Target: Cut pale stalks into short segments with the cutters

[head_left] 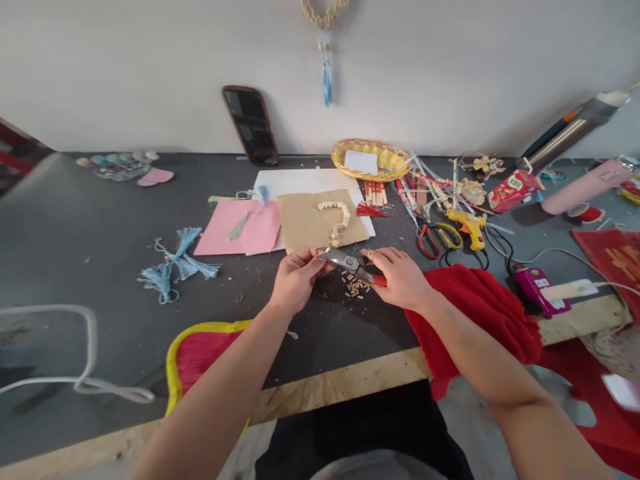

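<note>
My right hand (400, 275) is wrapped round the red-handled pruning shears (349, 261), whose metal jaws point left. Close to the jaw tips, my left hand (296, 279) is closed with thumb and fingers pinched together. A small pale piece (328, 250) shows at its fingertips; most of what it holds is hidden. Under the shears lie several short cut wooden bits (356, 287). Just beyond the hands, a curved row of pale pieces (345, 217) rests on a sheet of brown paper (300, 217).
Behind stand a wicker basket (395, 175) and a leaning phone (253, 123). Blue tassels (183, 257) and pink paper (225, 230) lie left. To the right are scissors (428, 241), a yellow glue gun (469, 227), a red cloth (475, 313) and a purple power strip (537, 287) with cords.
</note>
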A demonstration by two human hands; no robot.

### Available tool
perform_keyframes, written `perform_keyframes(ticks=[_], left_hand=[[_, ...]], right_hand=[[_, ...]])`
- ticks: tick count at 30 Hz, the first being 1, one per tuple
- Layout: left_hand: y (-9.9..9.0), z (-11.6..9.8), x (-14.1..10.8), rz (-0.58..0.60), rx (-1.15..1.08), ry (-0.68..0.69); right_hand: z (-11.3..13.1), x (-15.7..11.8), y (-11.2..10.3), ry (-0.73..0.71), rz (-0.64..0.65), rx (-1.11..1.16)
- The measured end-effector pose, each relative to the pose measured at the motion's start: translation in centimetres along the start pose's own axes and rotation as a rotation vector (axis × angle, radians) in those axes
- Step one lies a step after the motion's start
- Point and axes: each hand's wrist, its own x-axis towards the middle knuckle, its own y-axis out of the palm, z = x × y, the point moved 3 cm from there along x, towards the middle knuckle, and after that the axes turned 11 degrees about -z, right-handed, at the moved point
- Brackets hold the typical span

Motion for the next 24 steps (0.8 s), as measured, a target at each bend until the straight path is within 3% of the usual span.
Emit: perform_keyframes(ticks=[11,24], left_hand=[[0.03,-0.02,-0.04,0.047,0.028,-0.013],[0.09,-0.02,-0.22,0.035,0.031,0.004]], right_hand=[[-0.21,-0.09,0.17,0.013,-0.016,0.144],[0.32,-0.04,-0.38,0.041,-0.011,-0.015]])
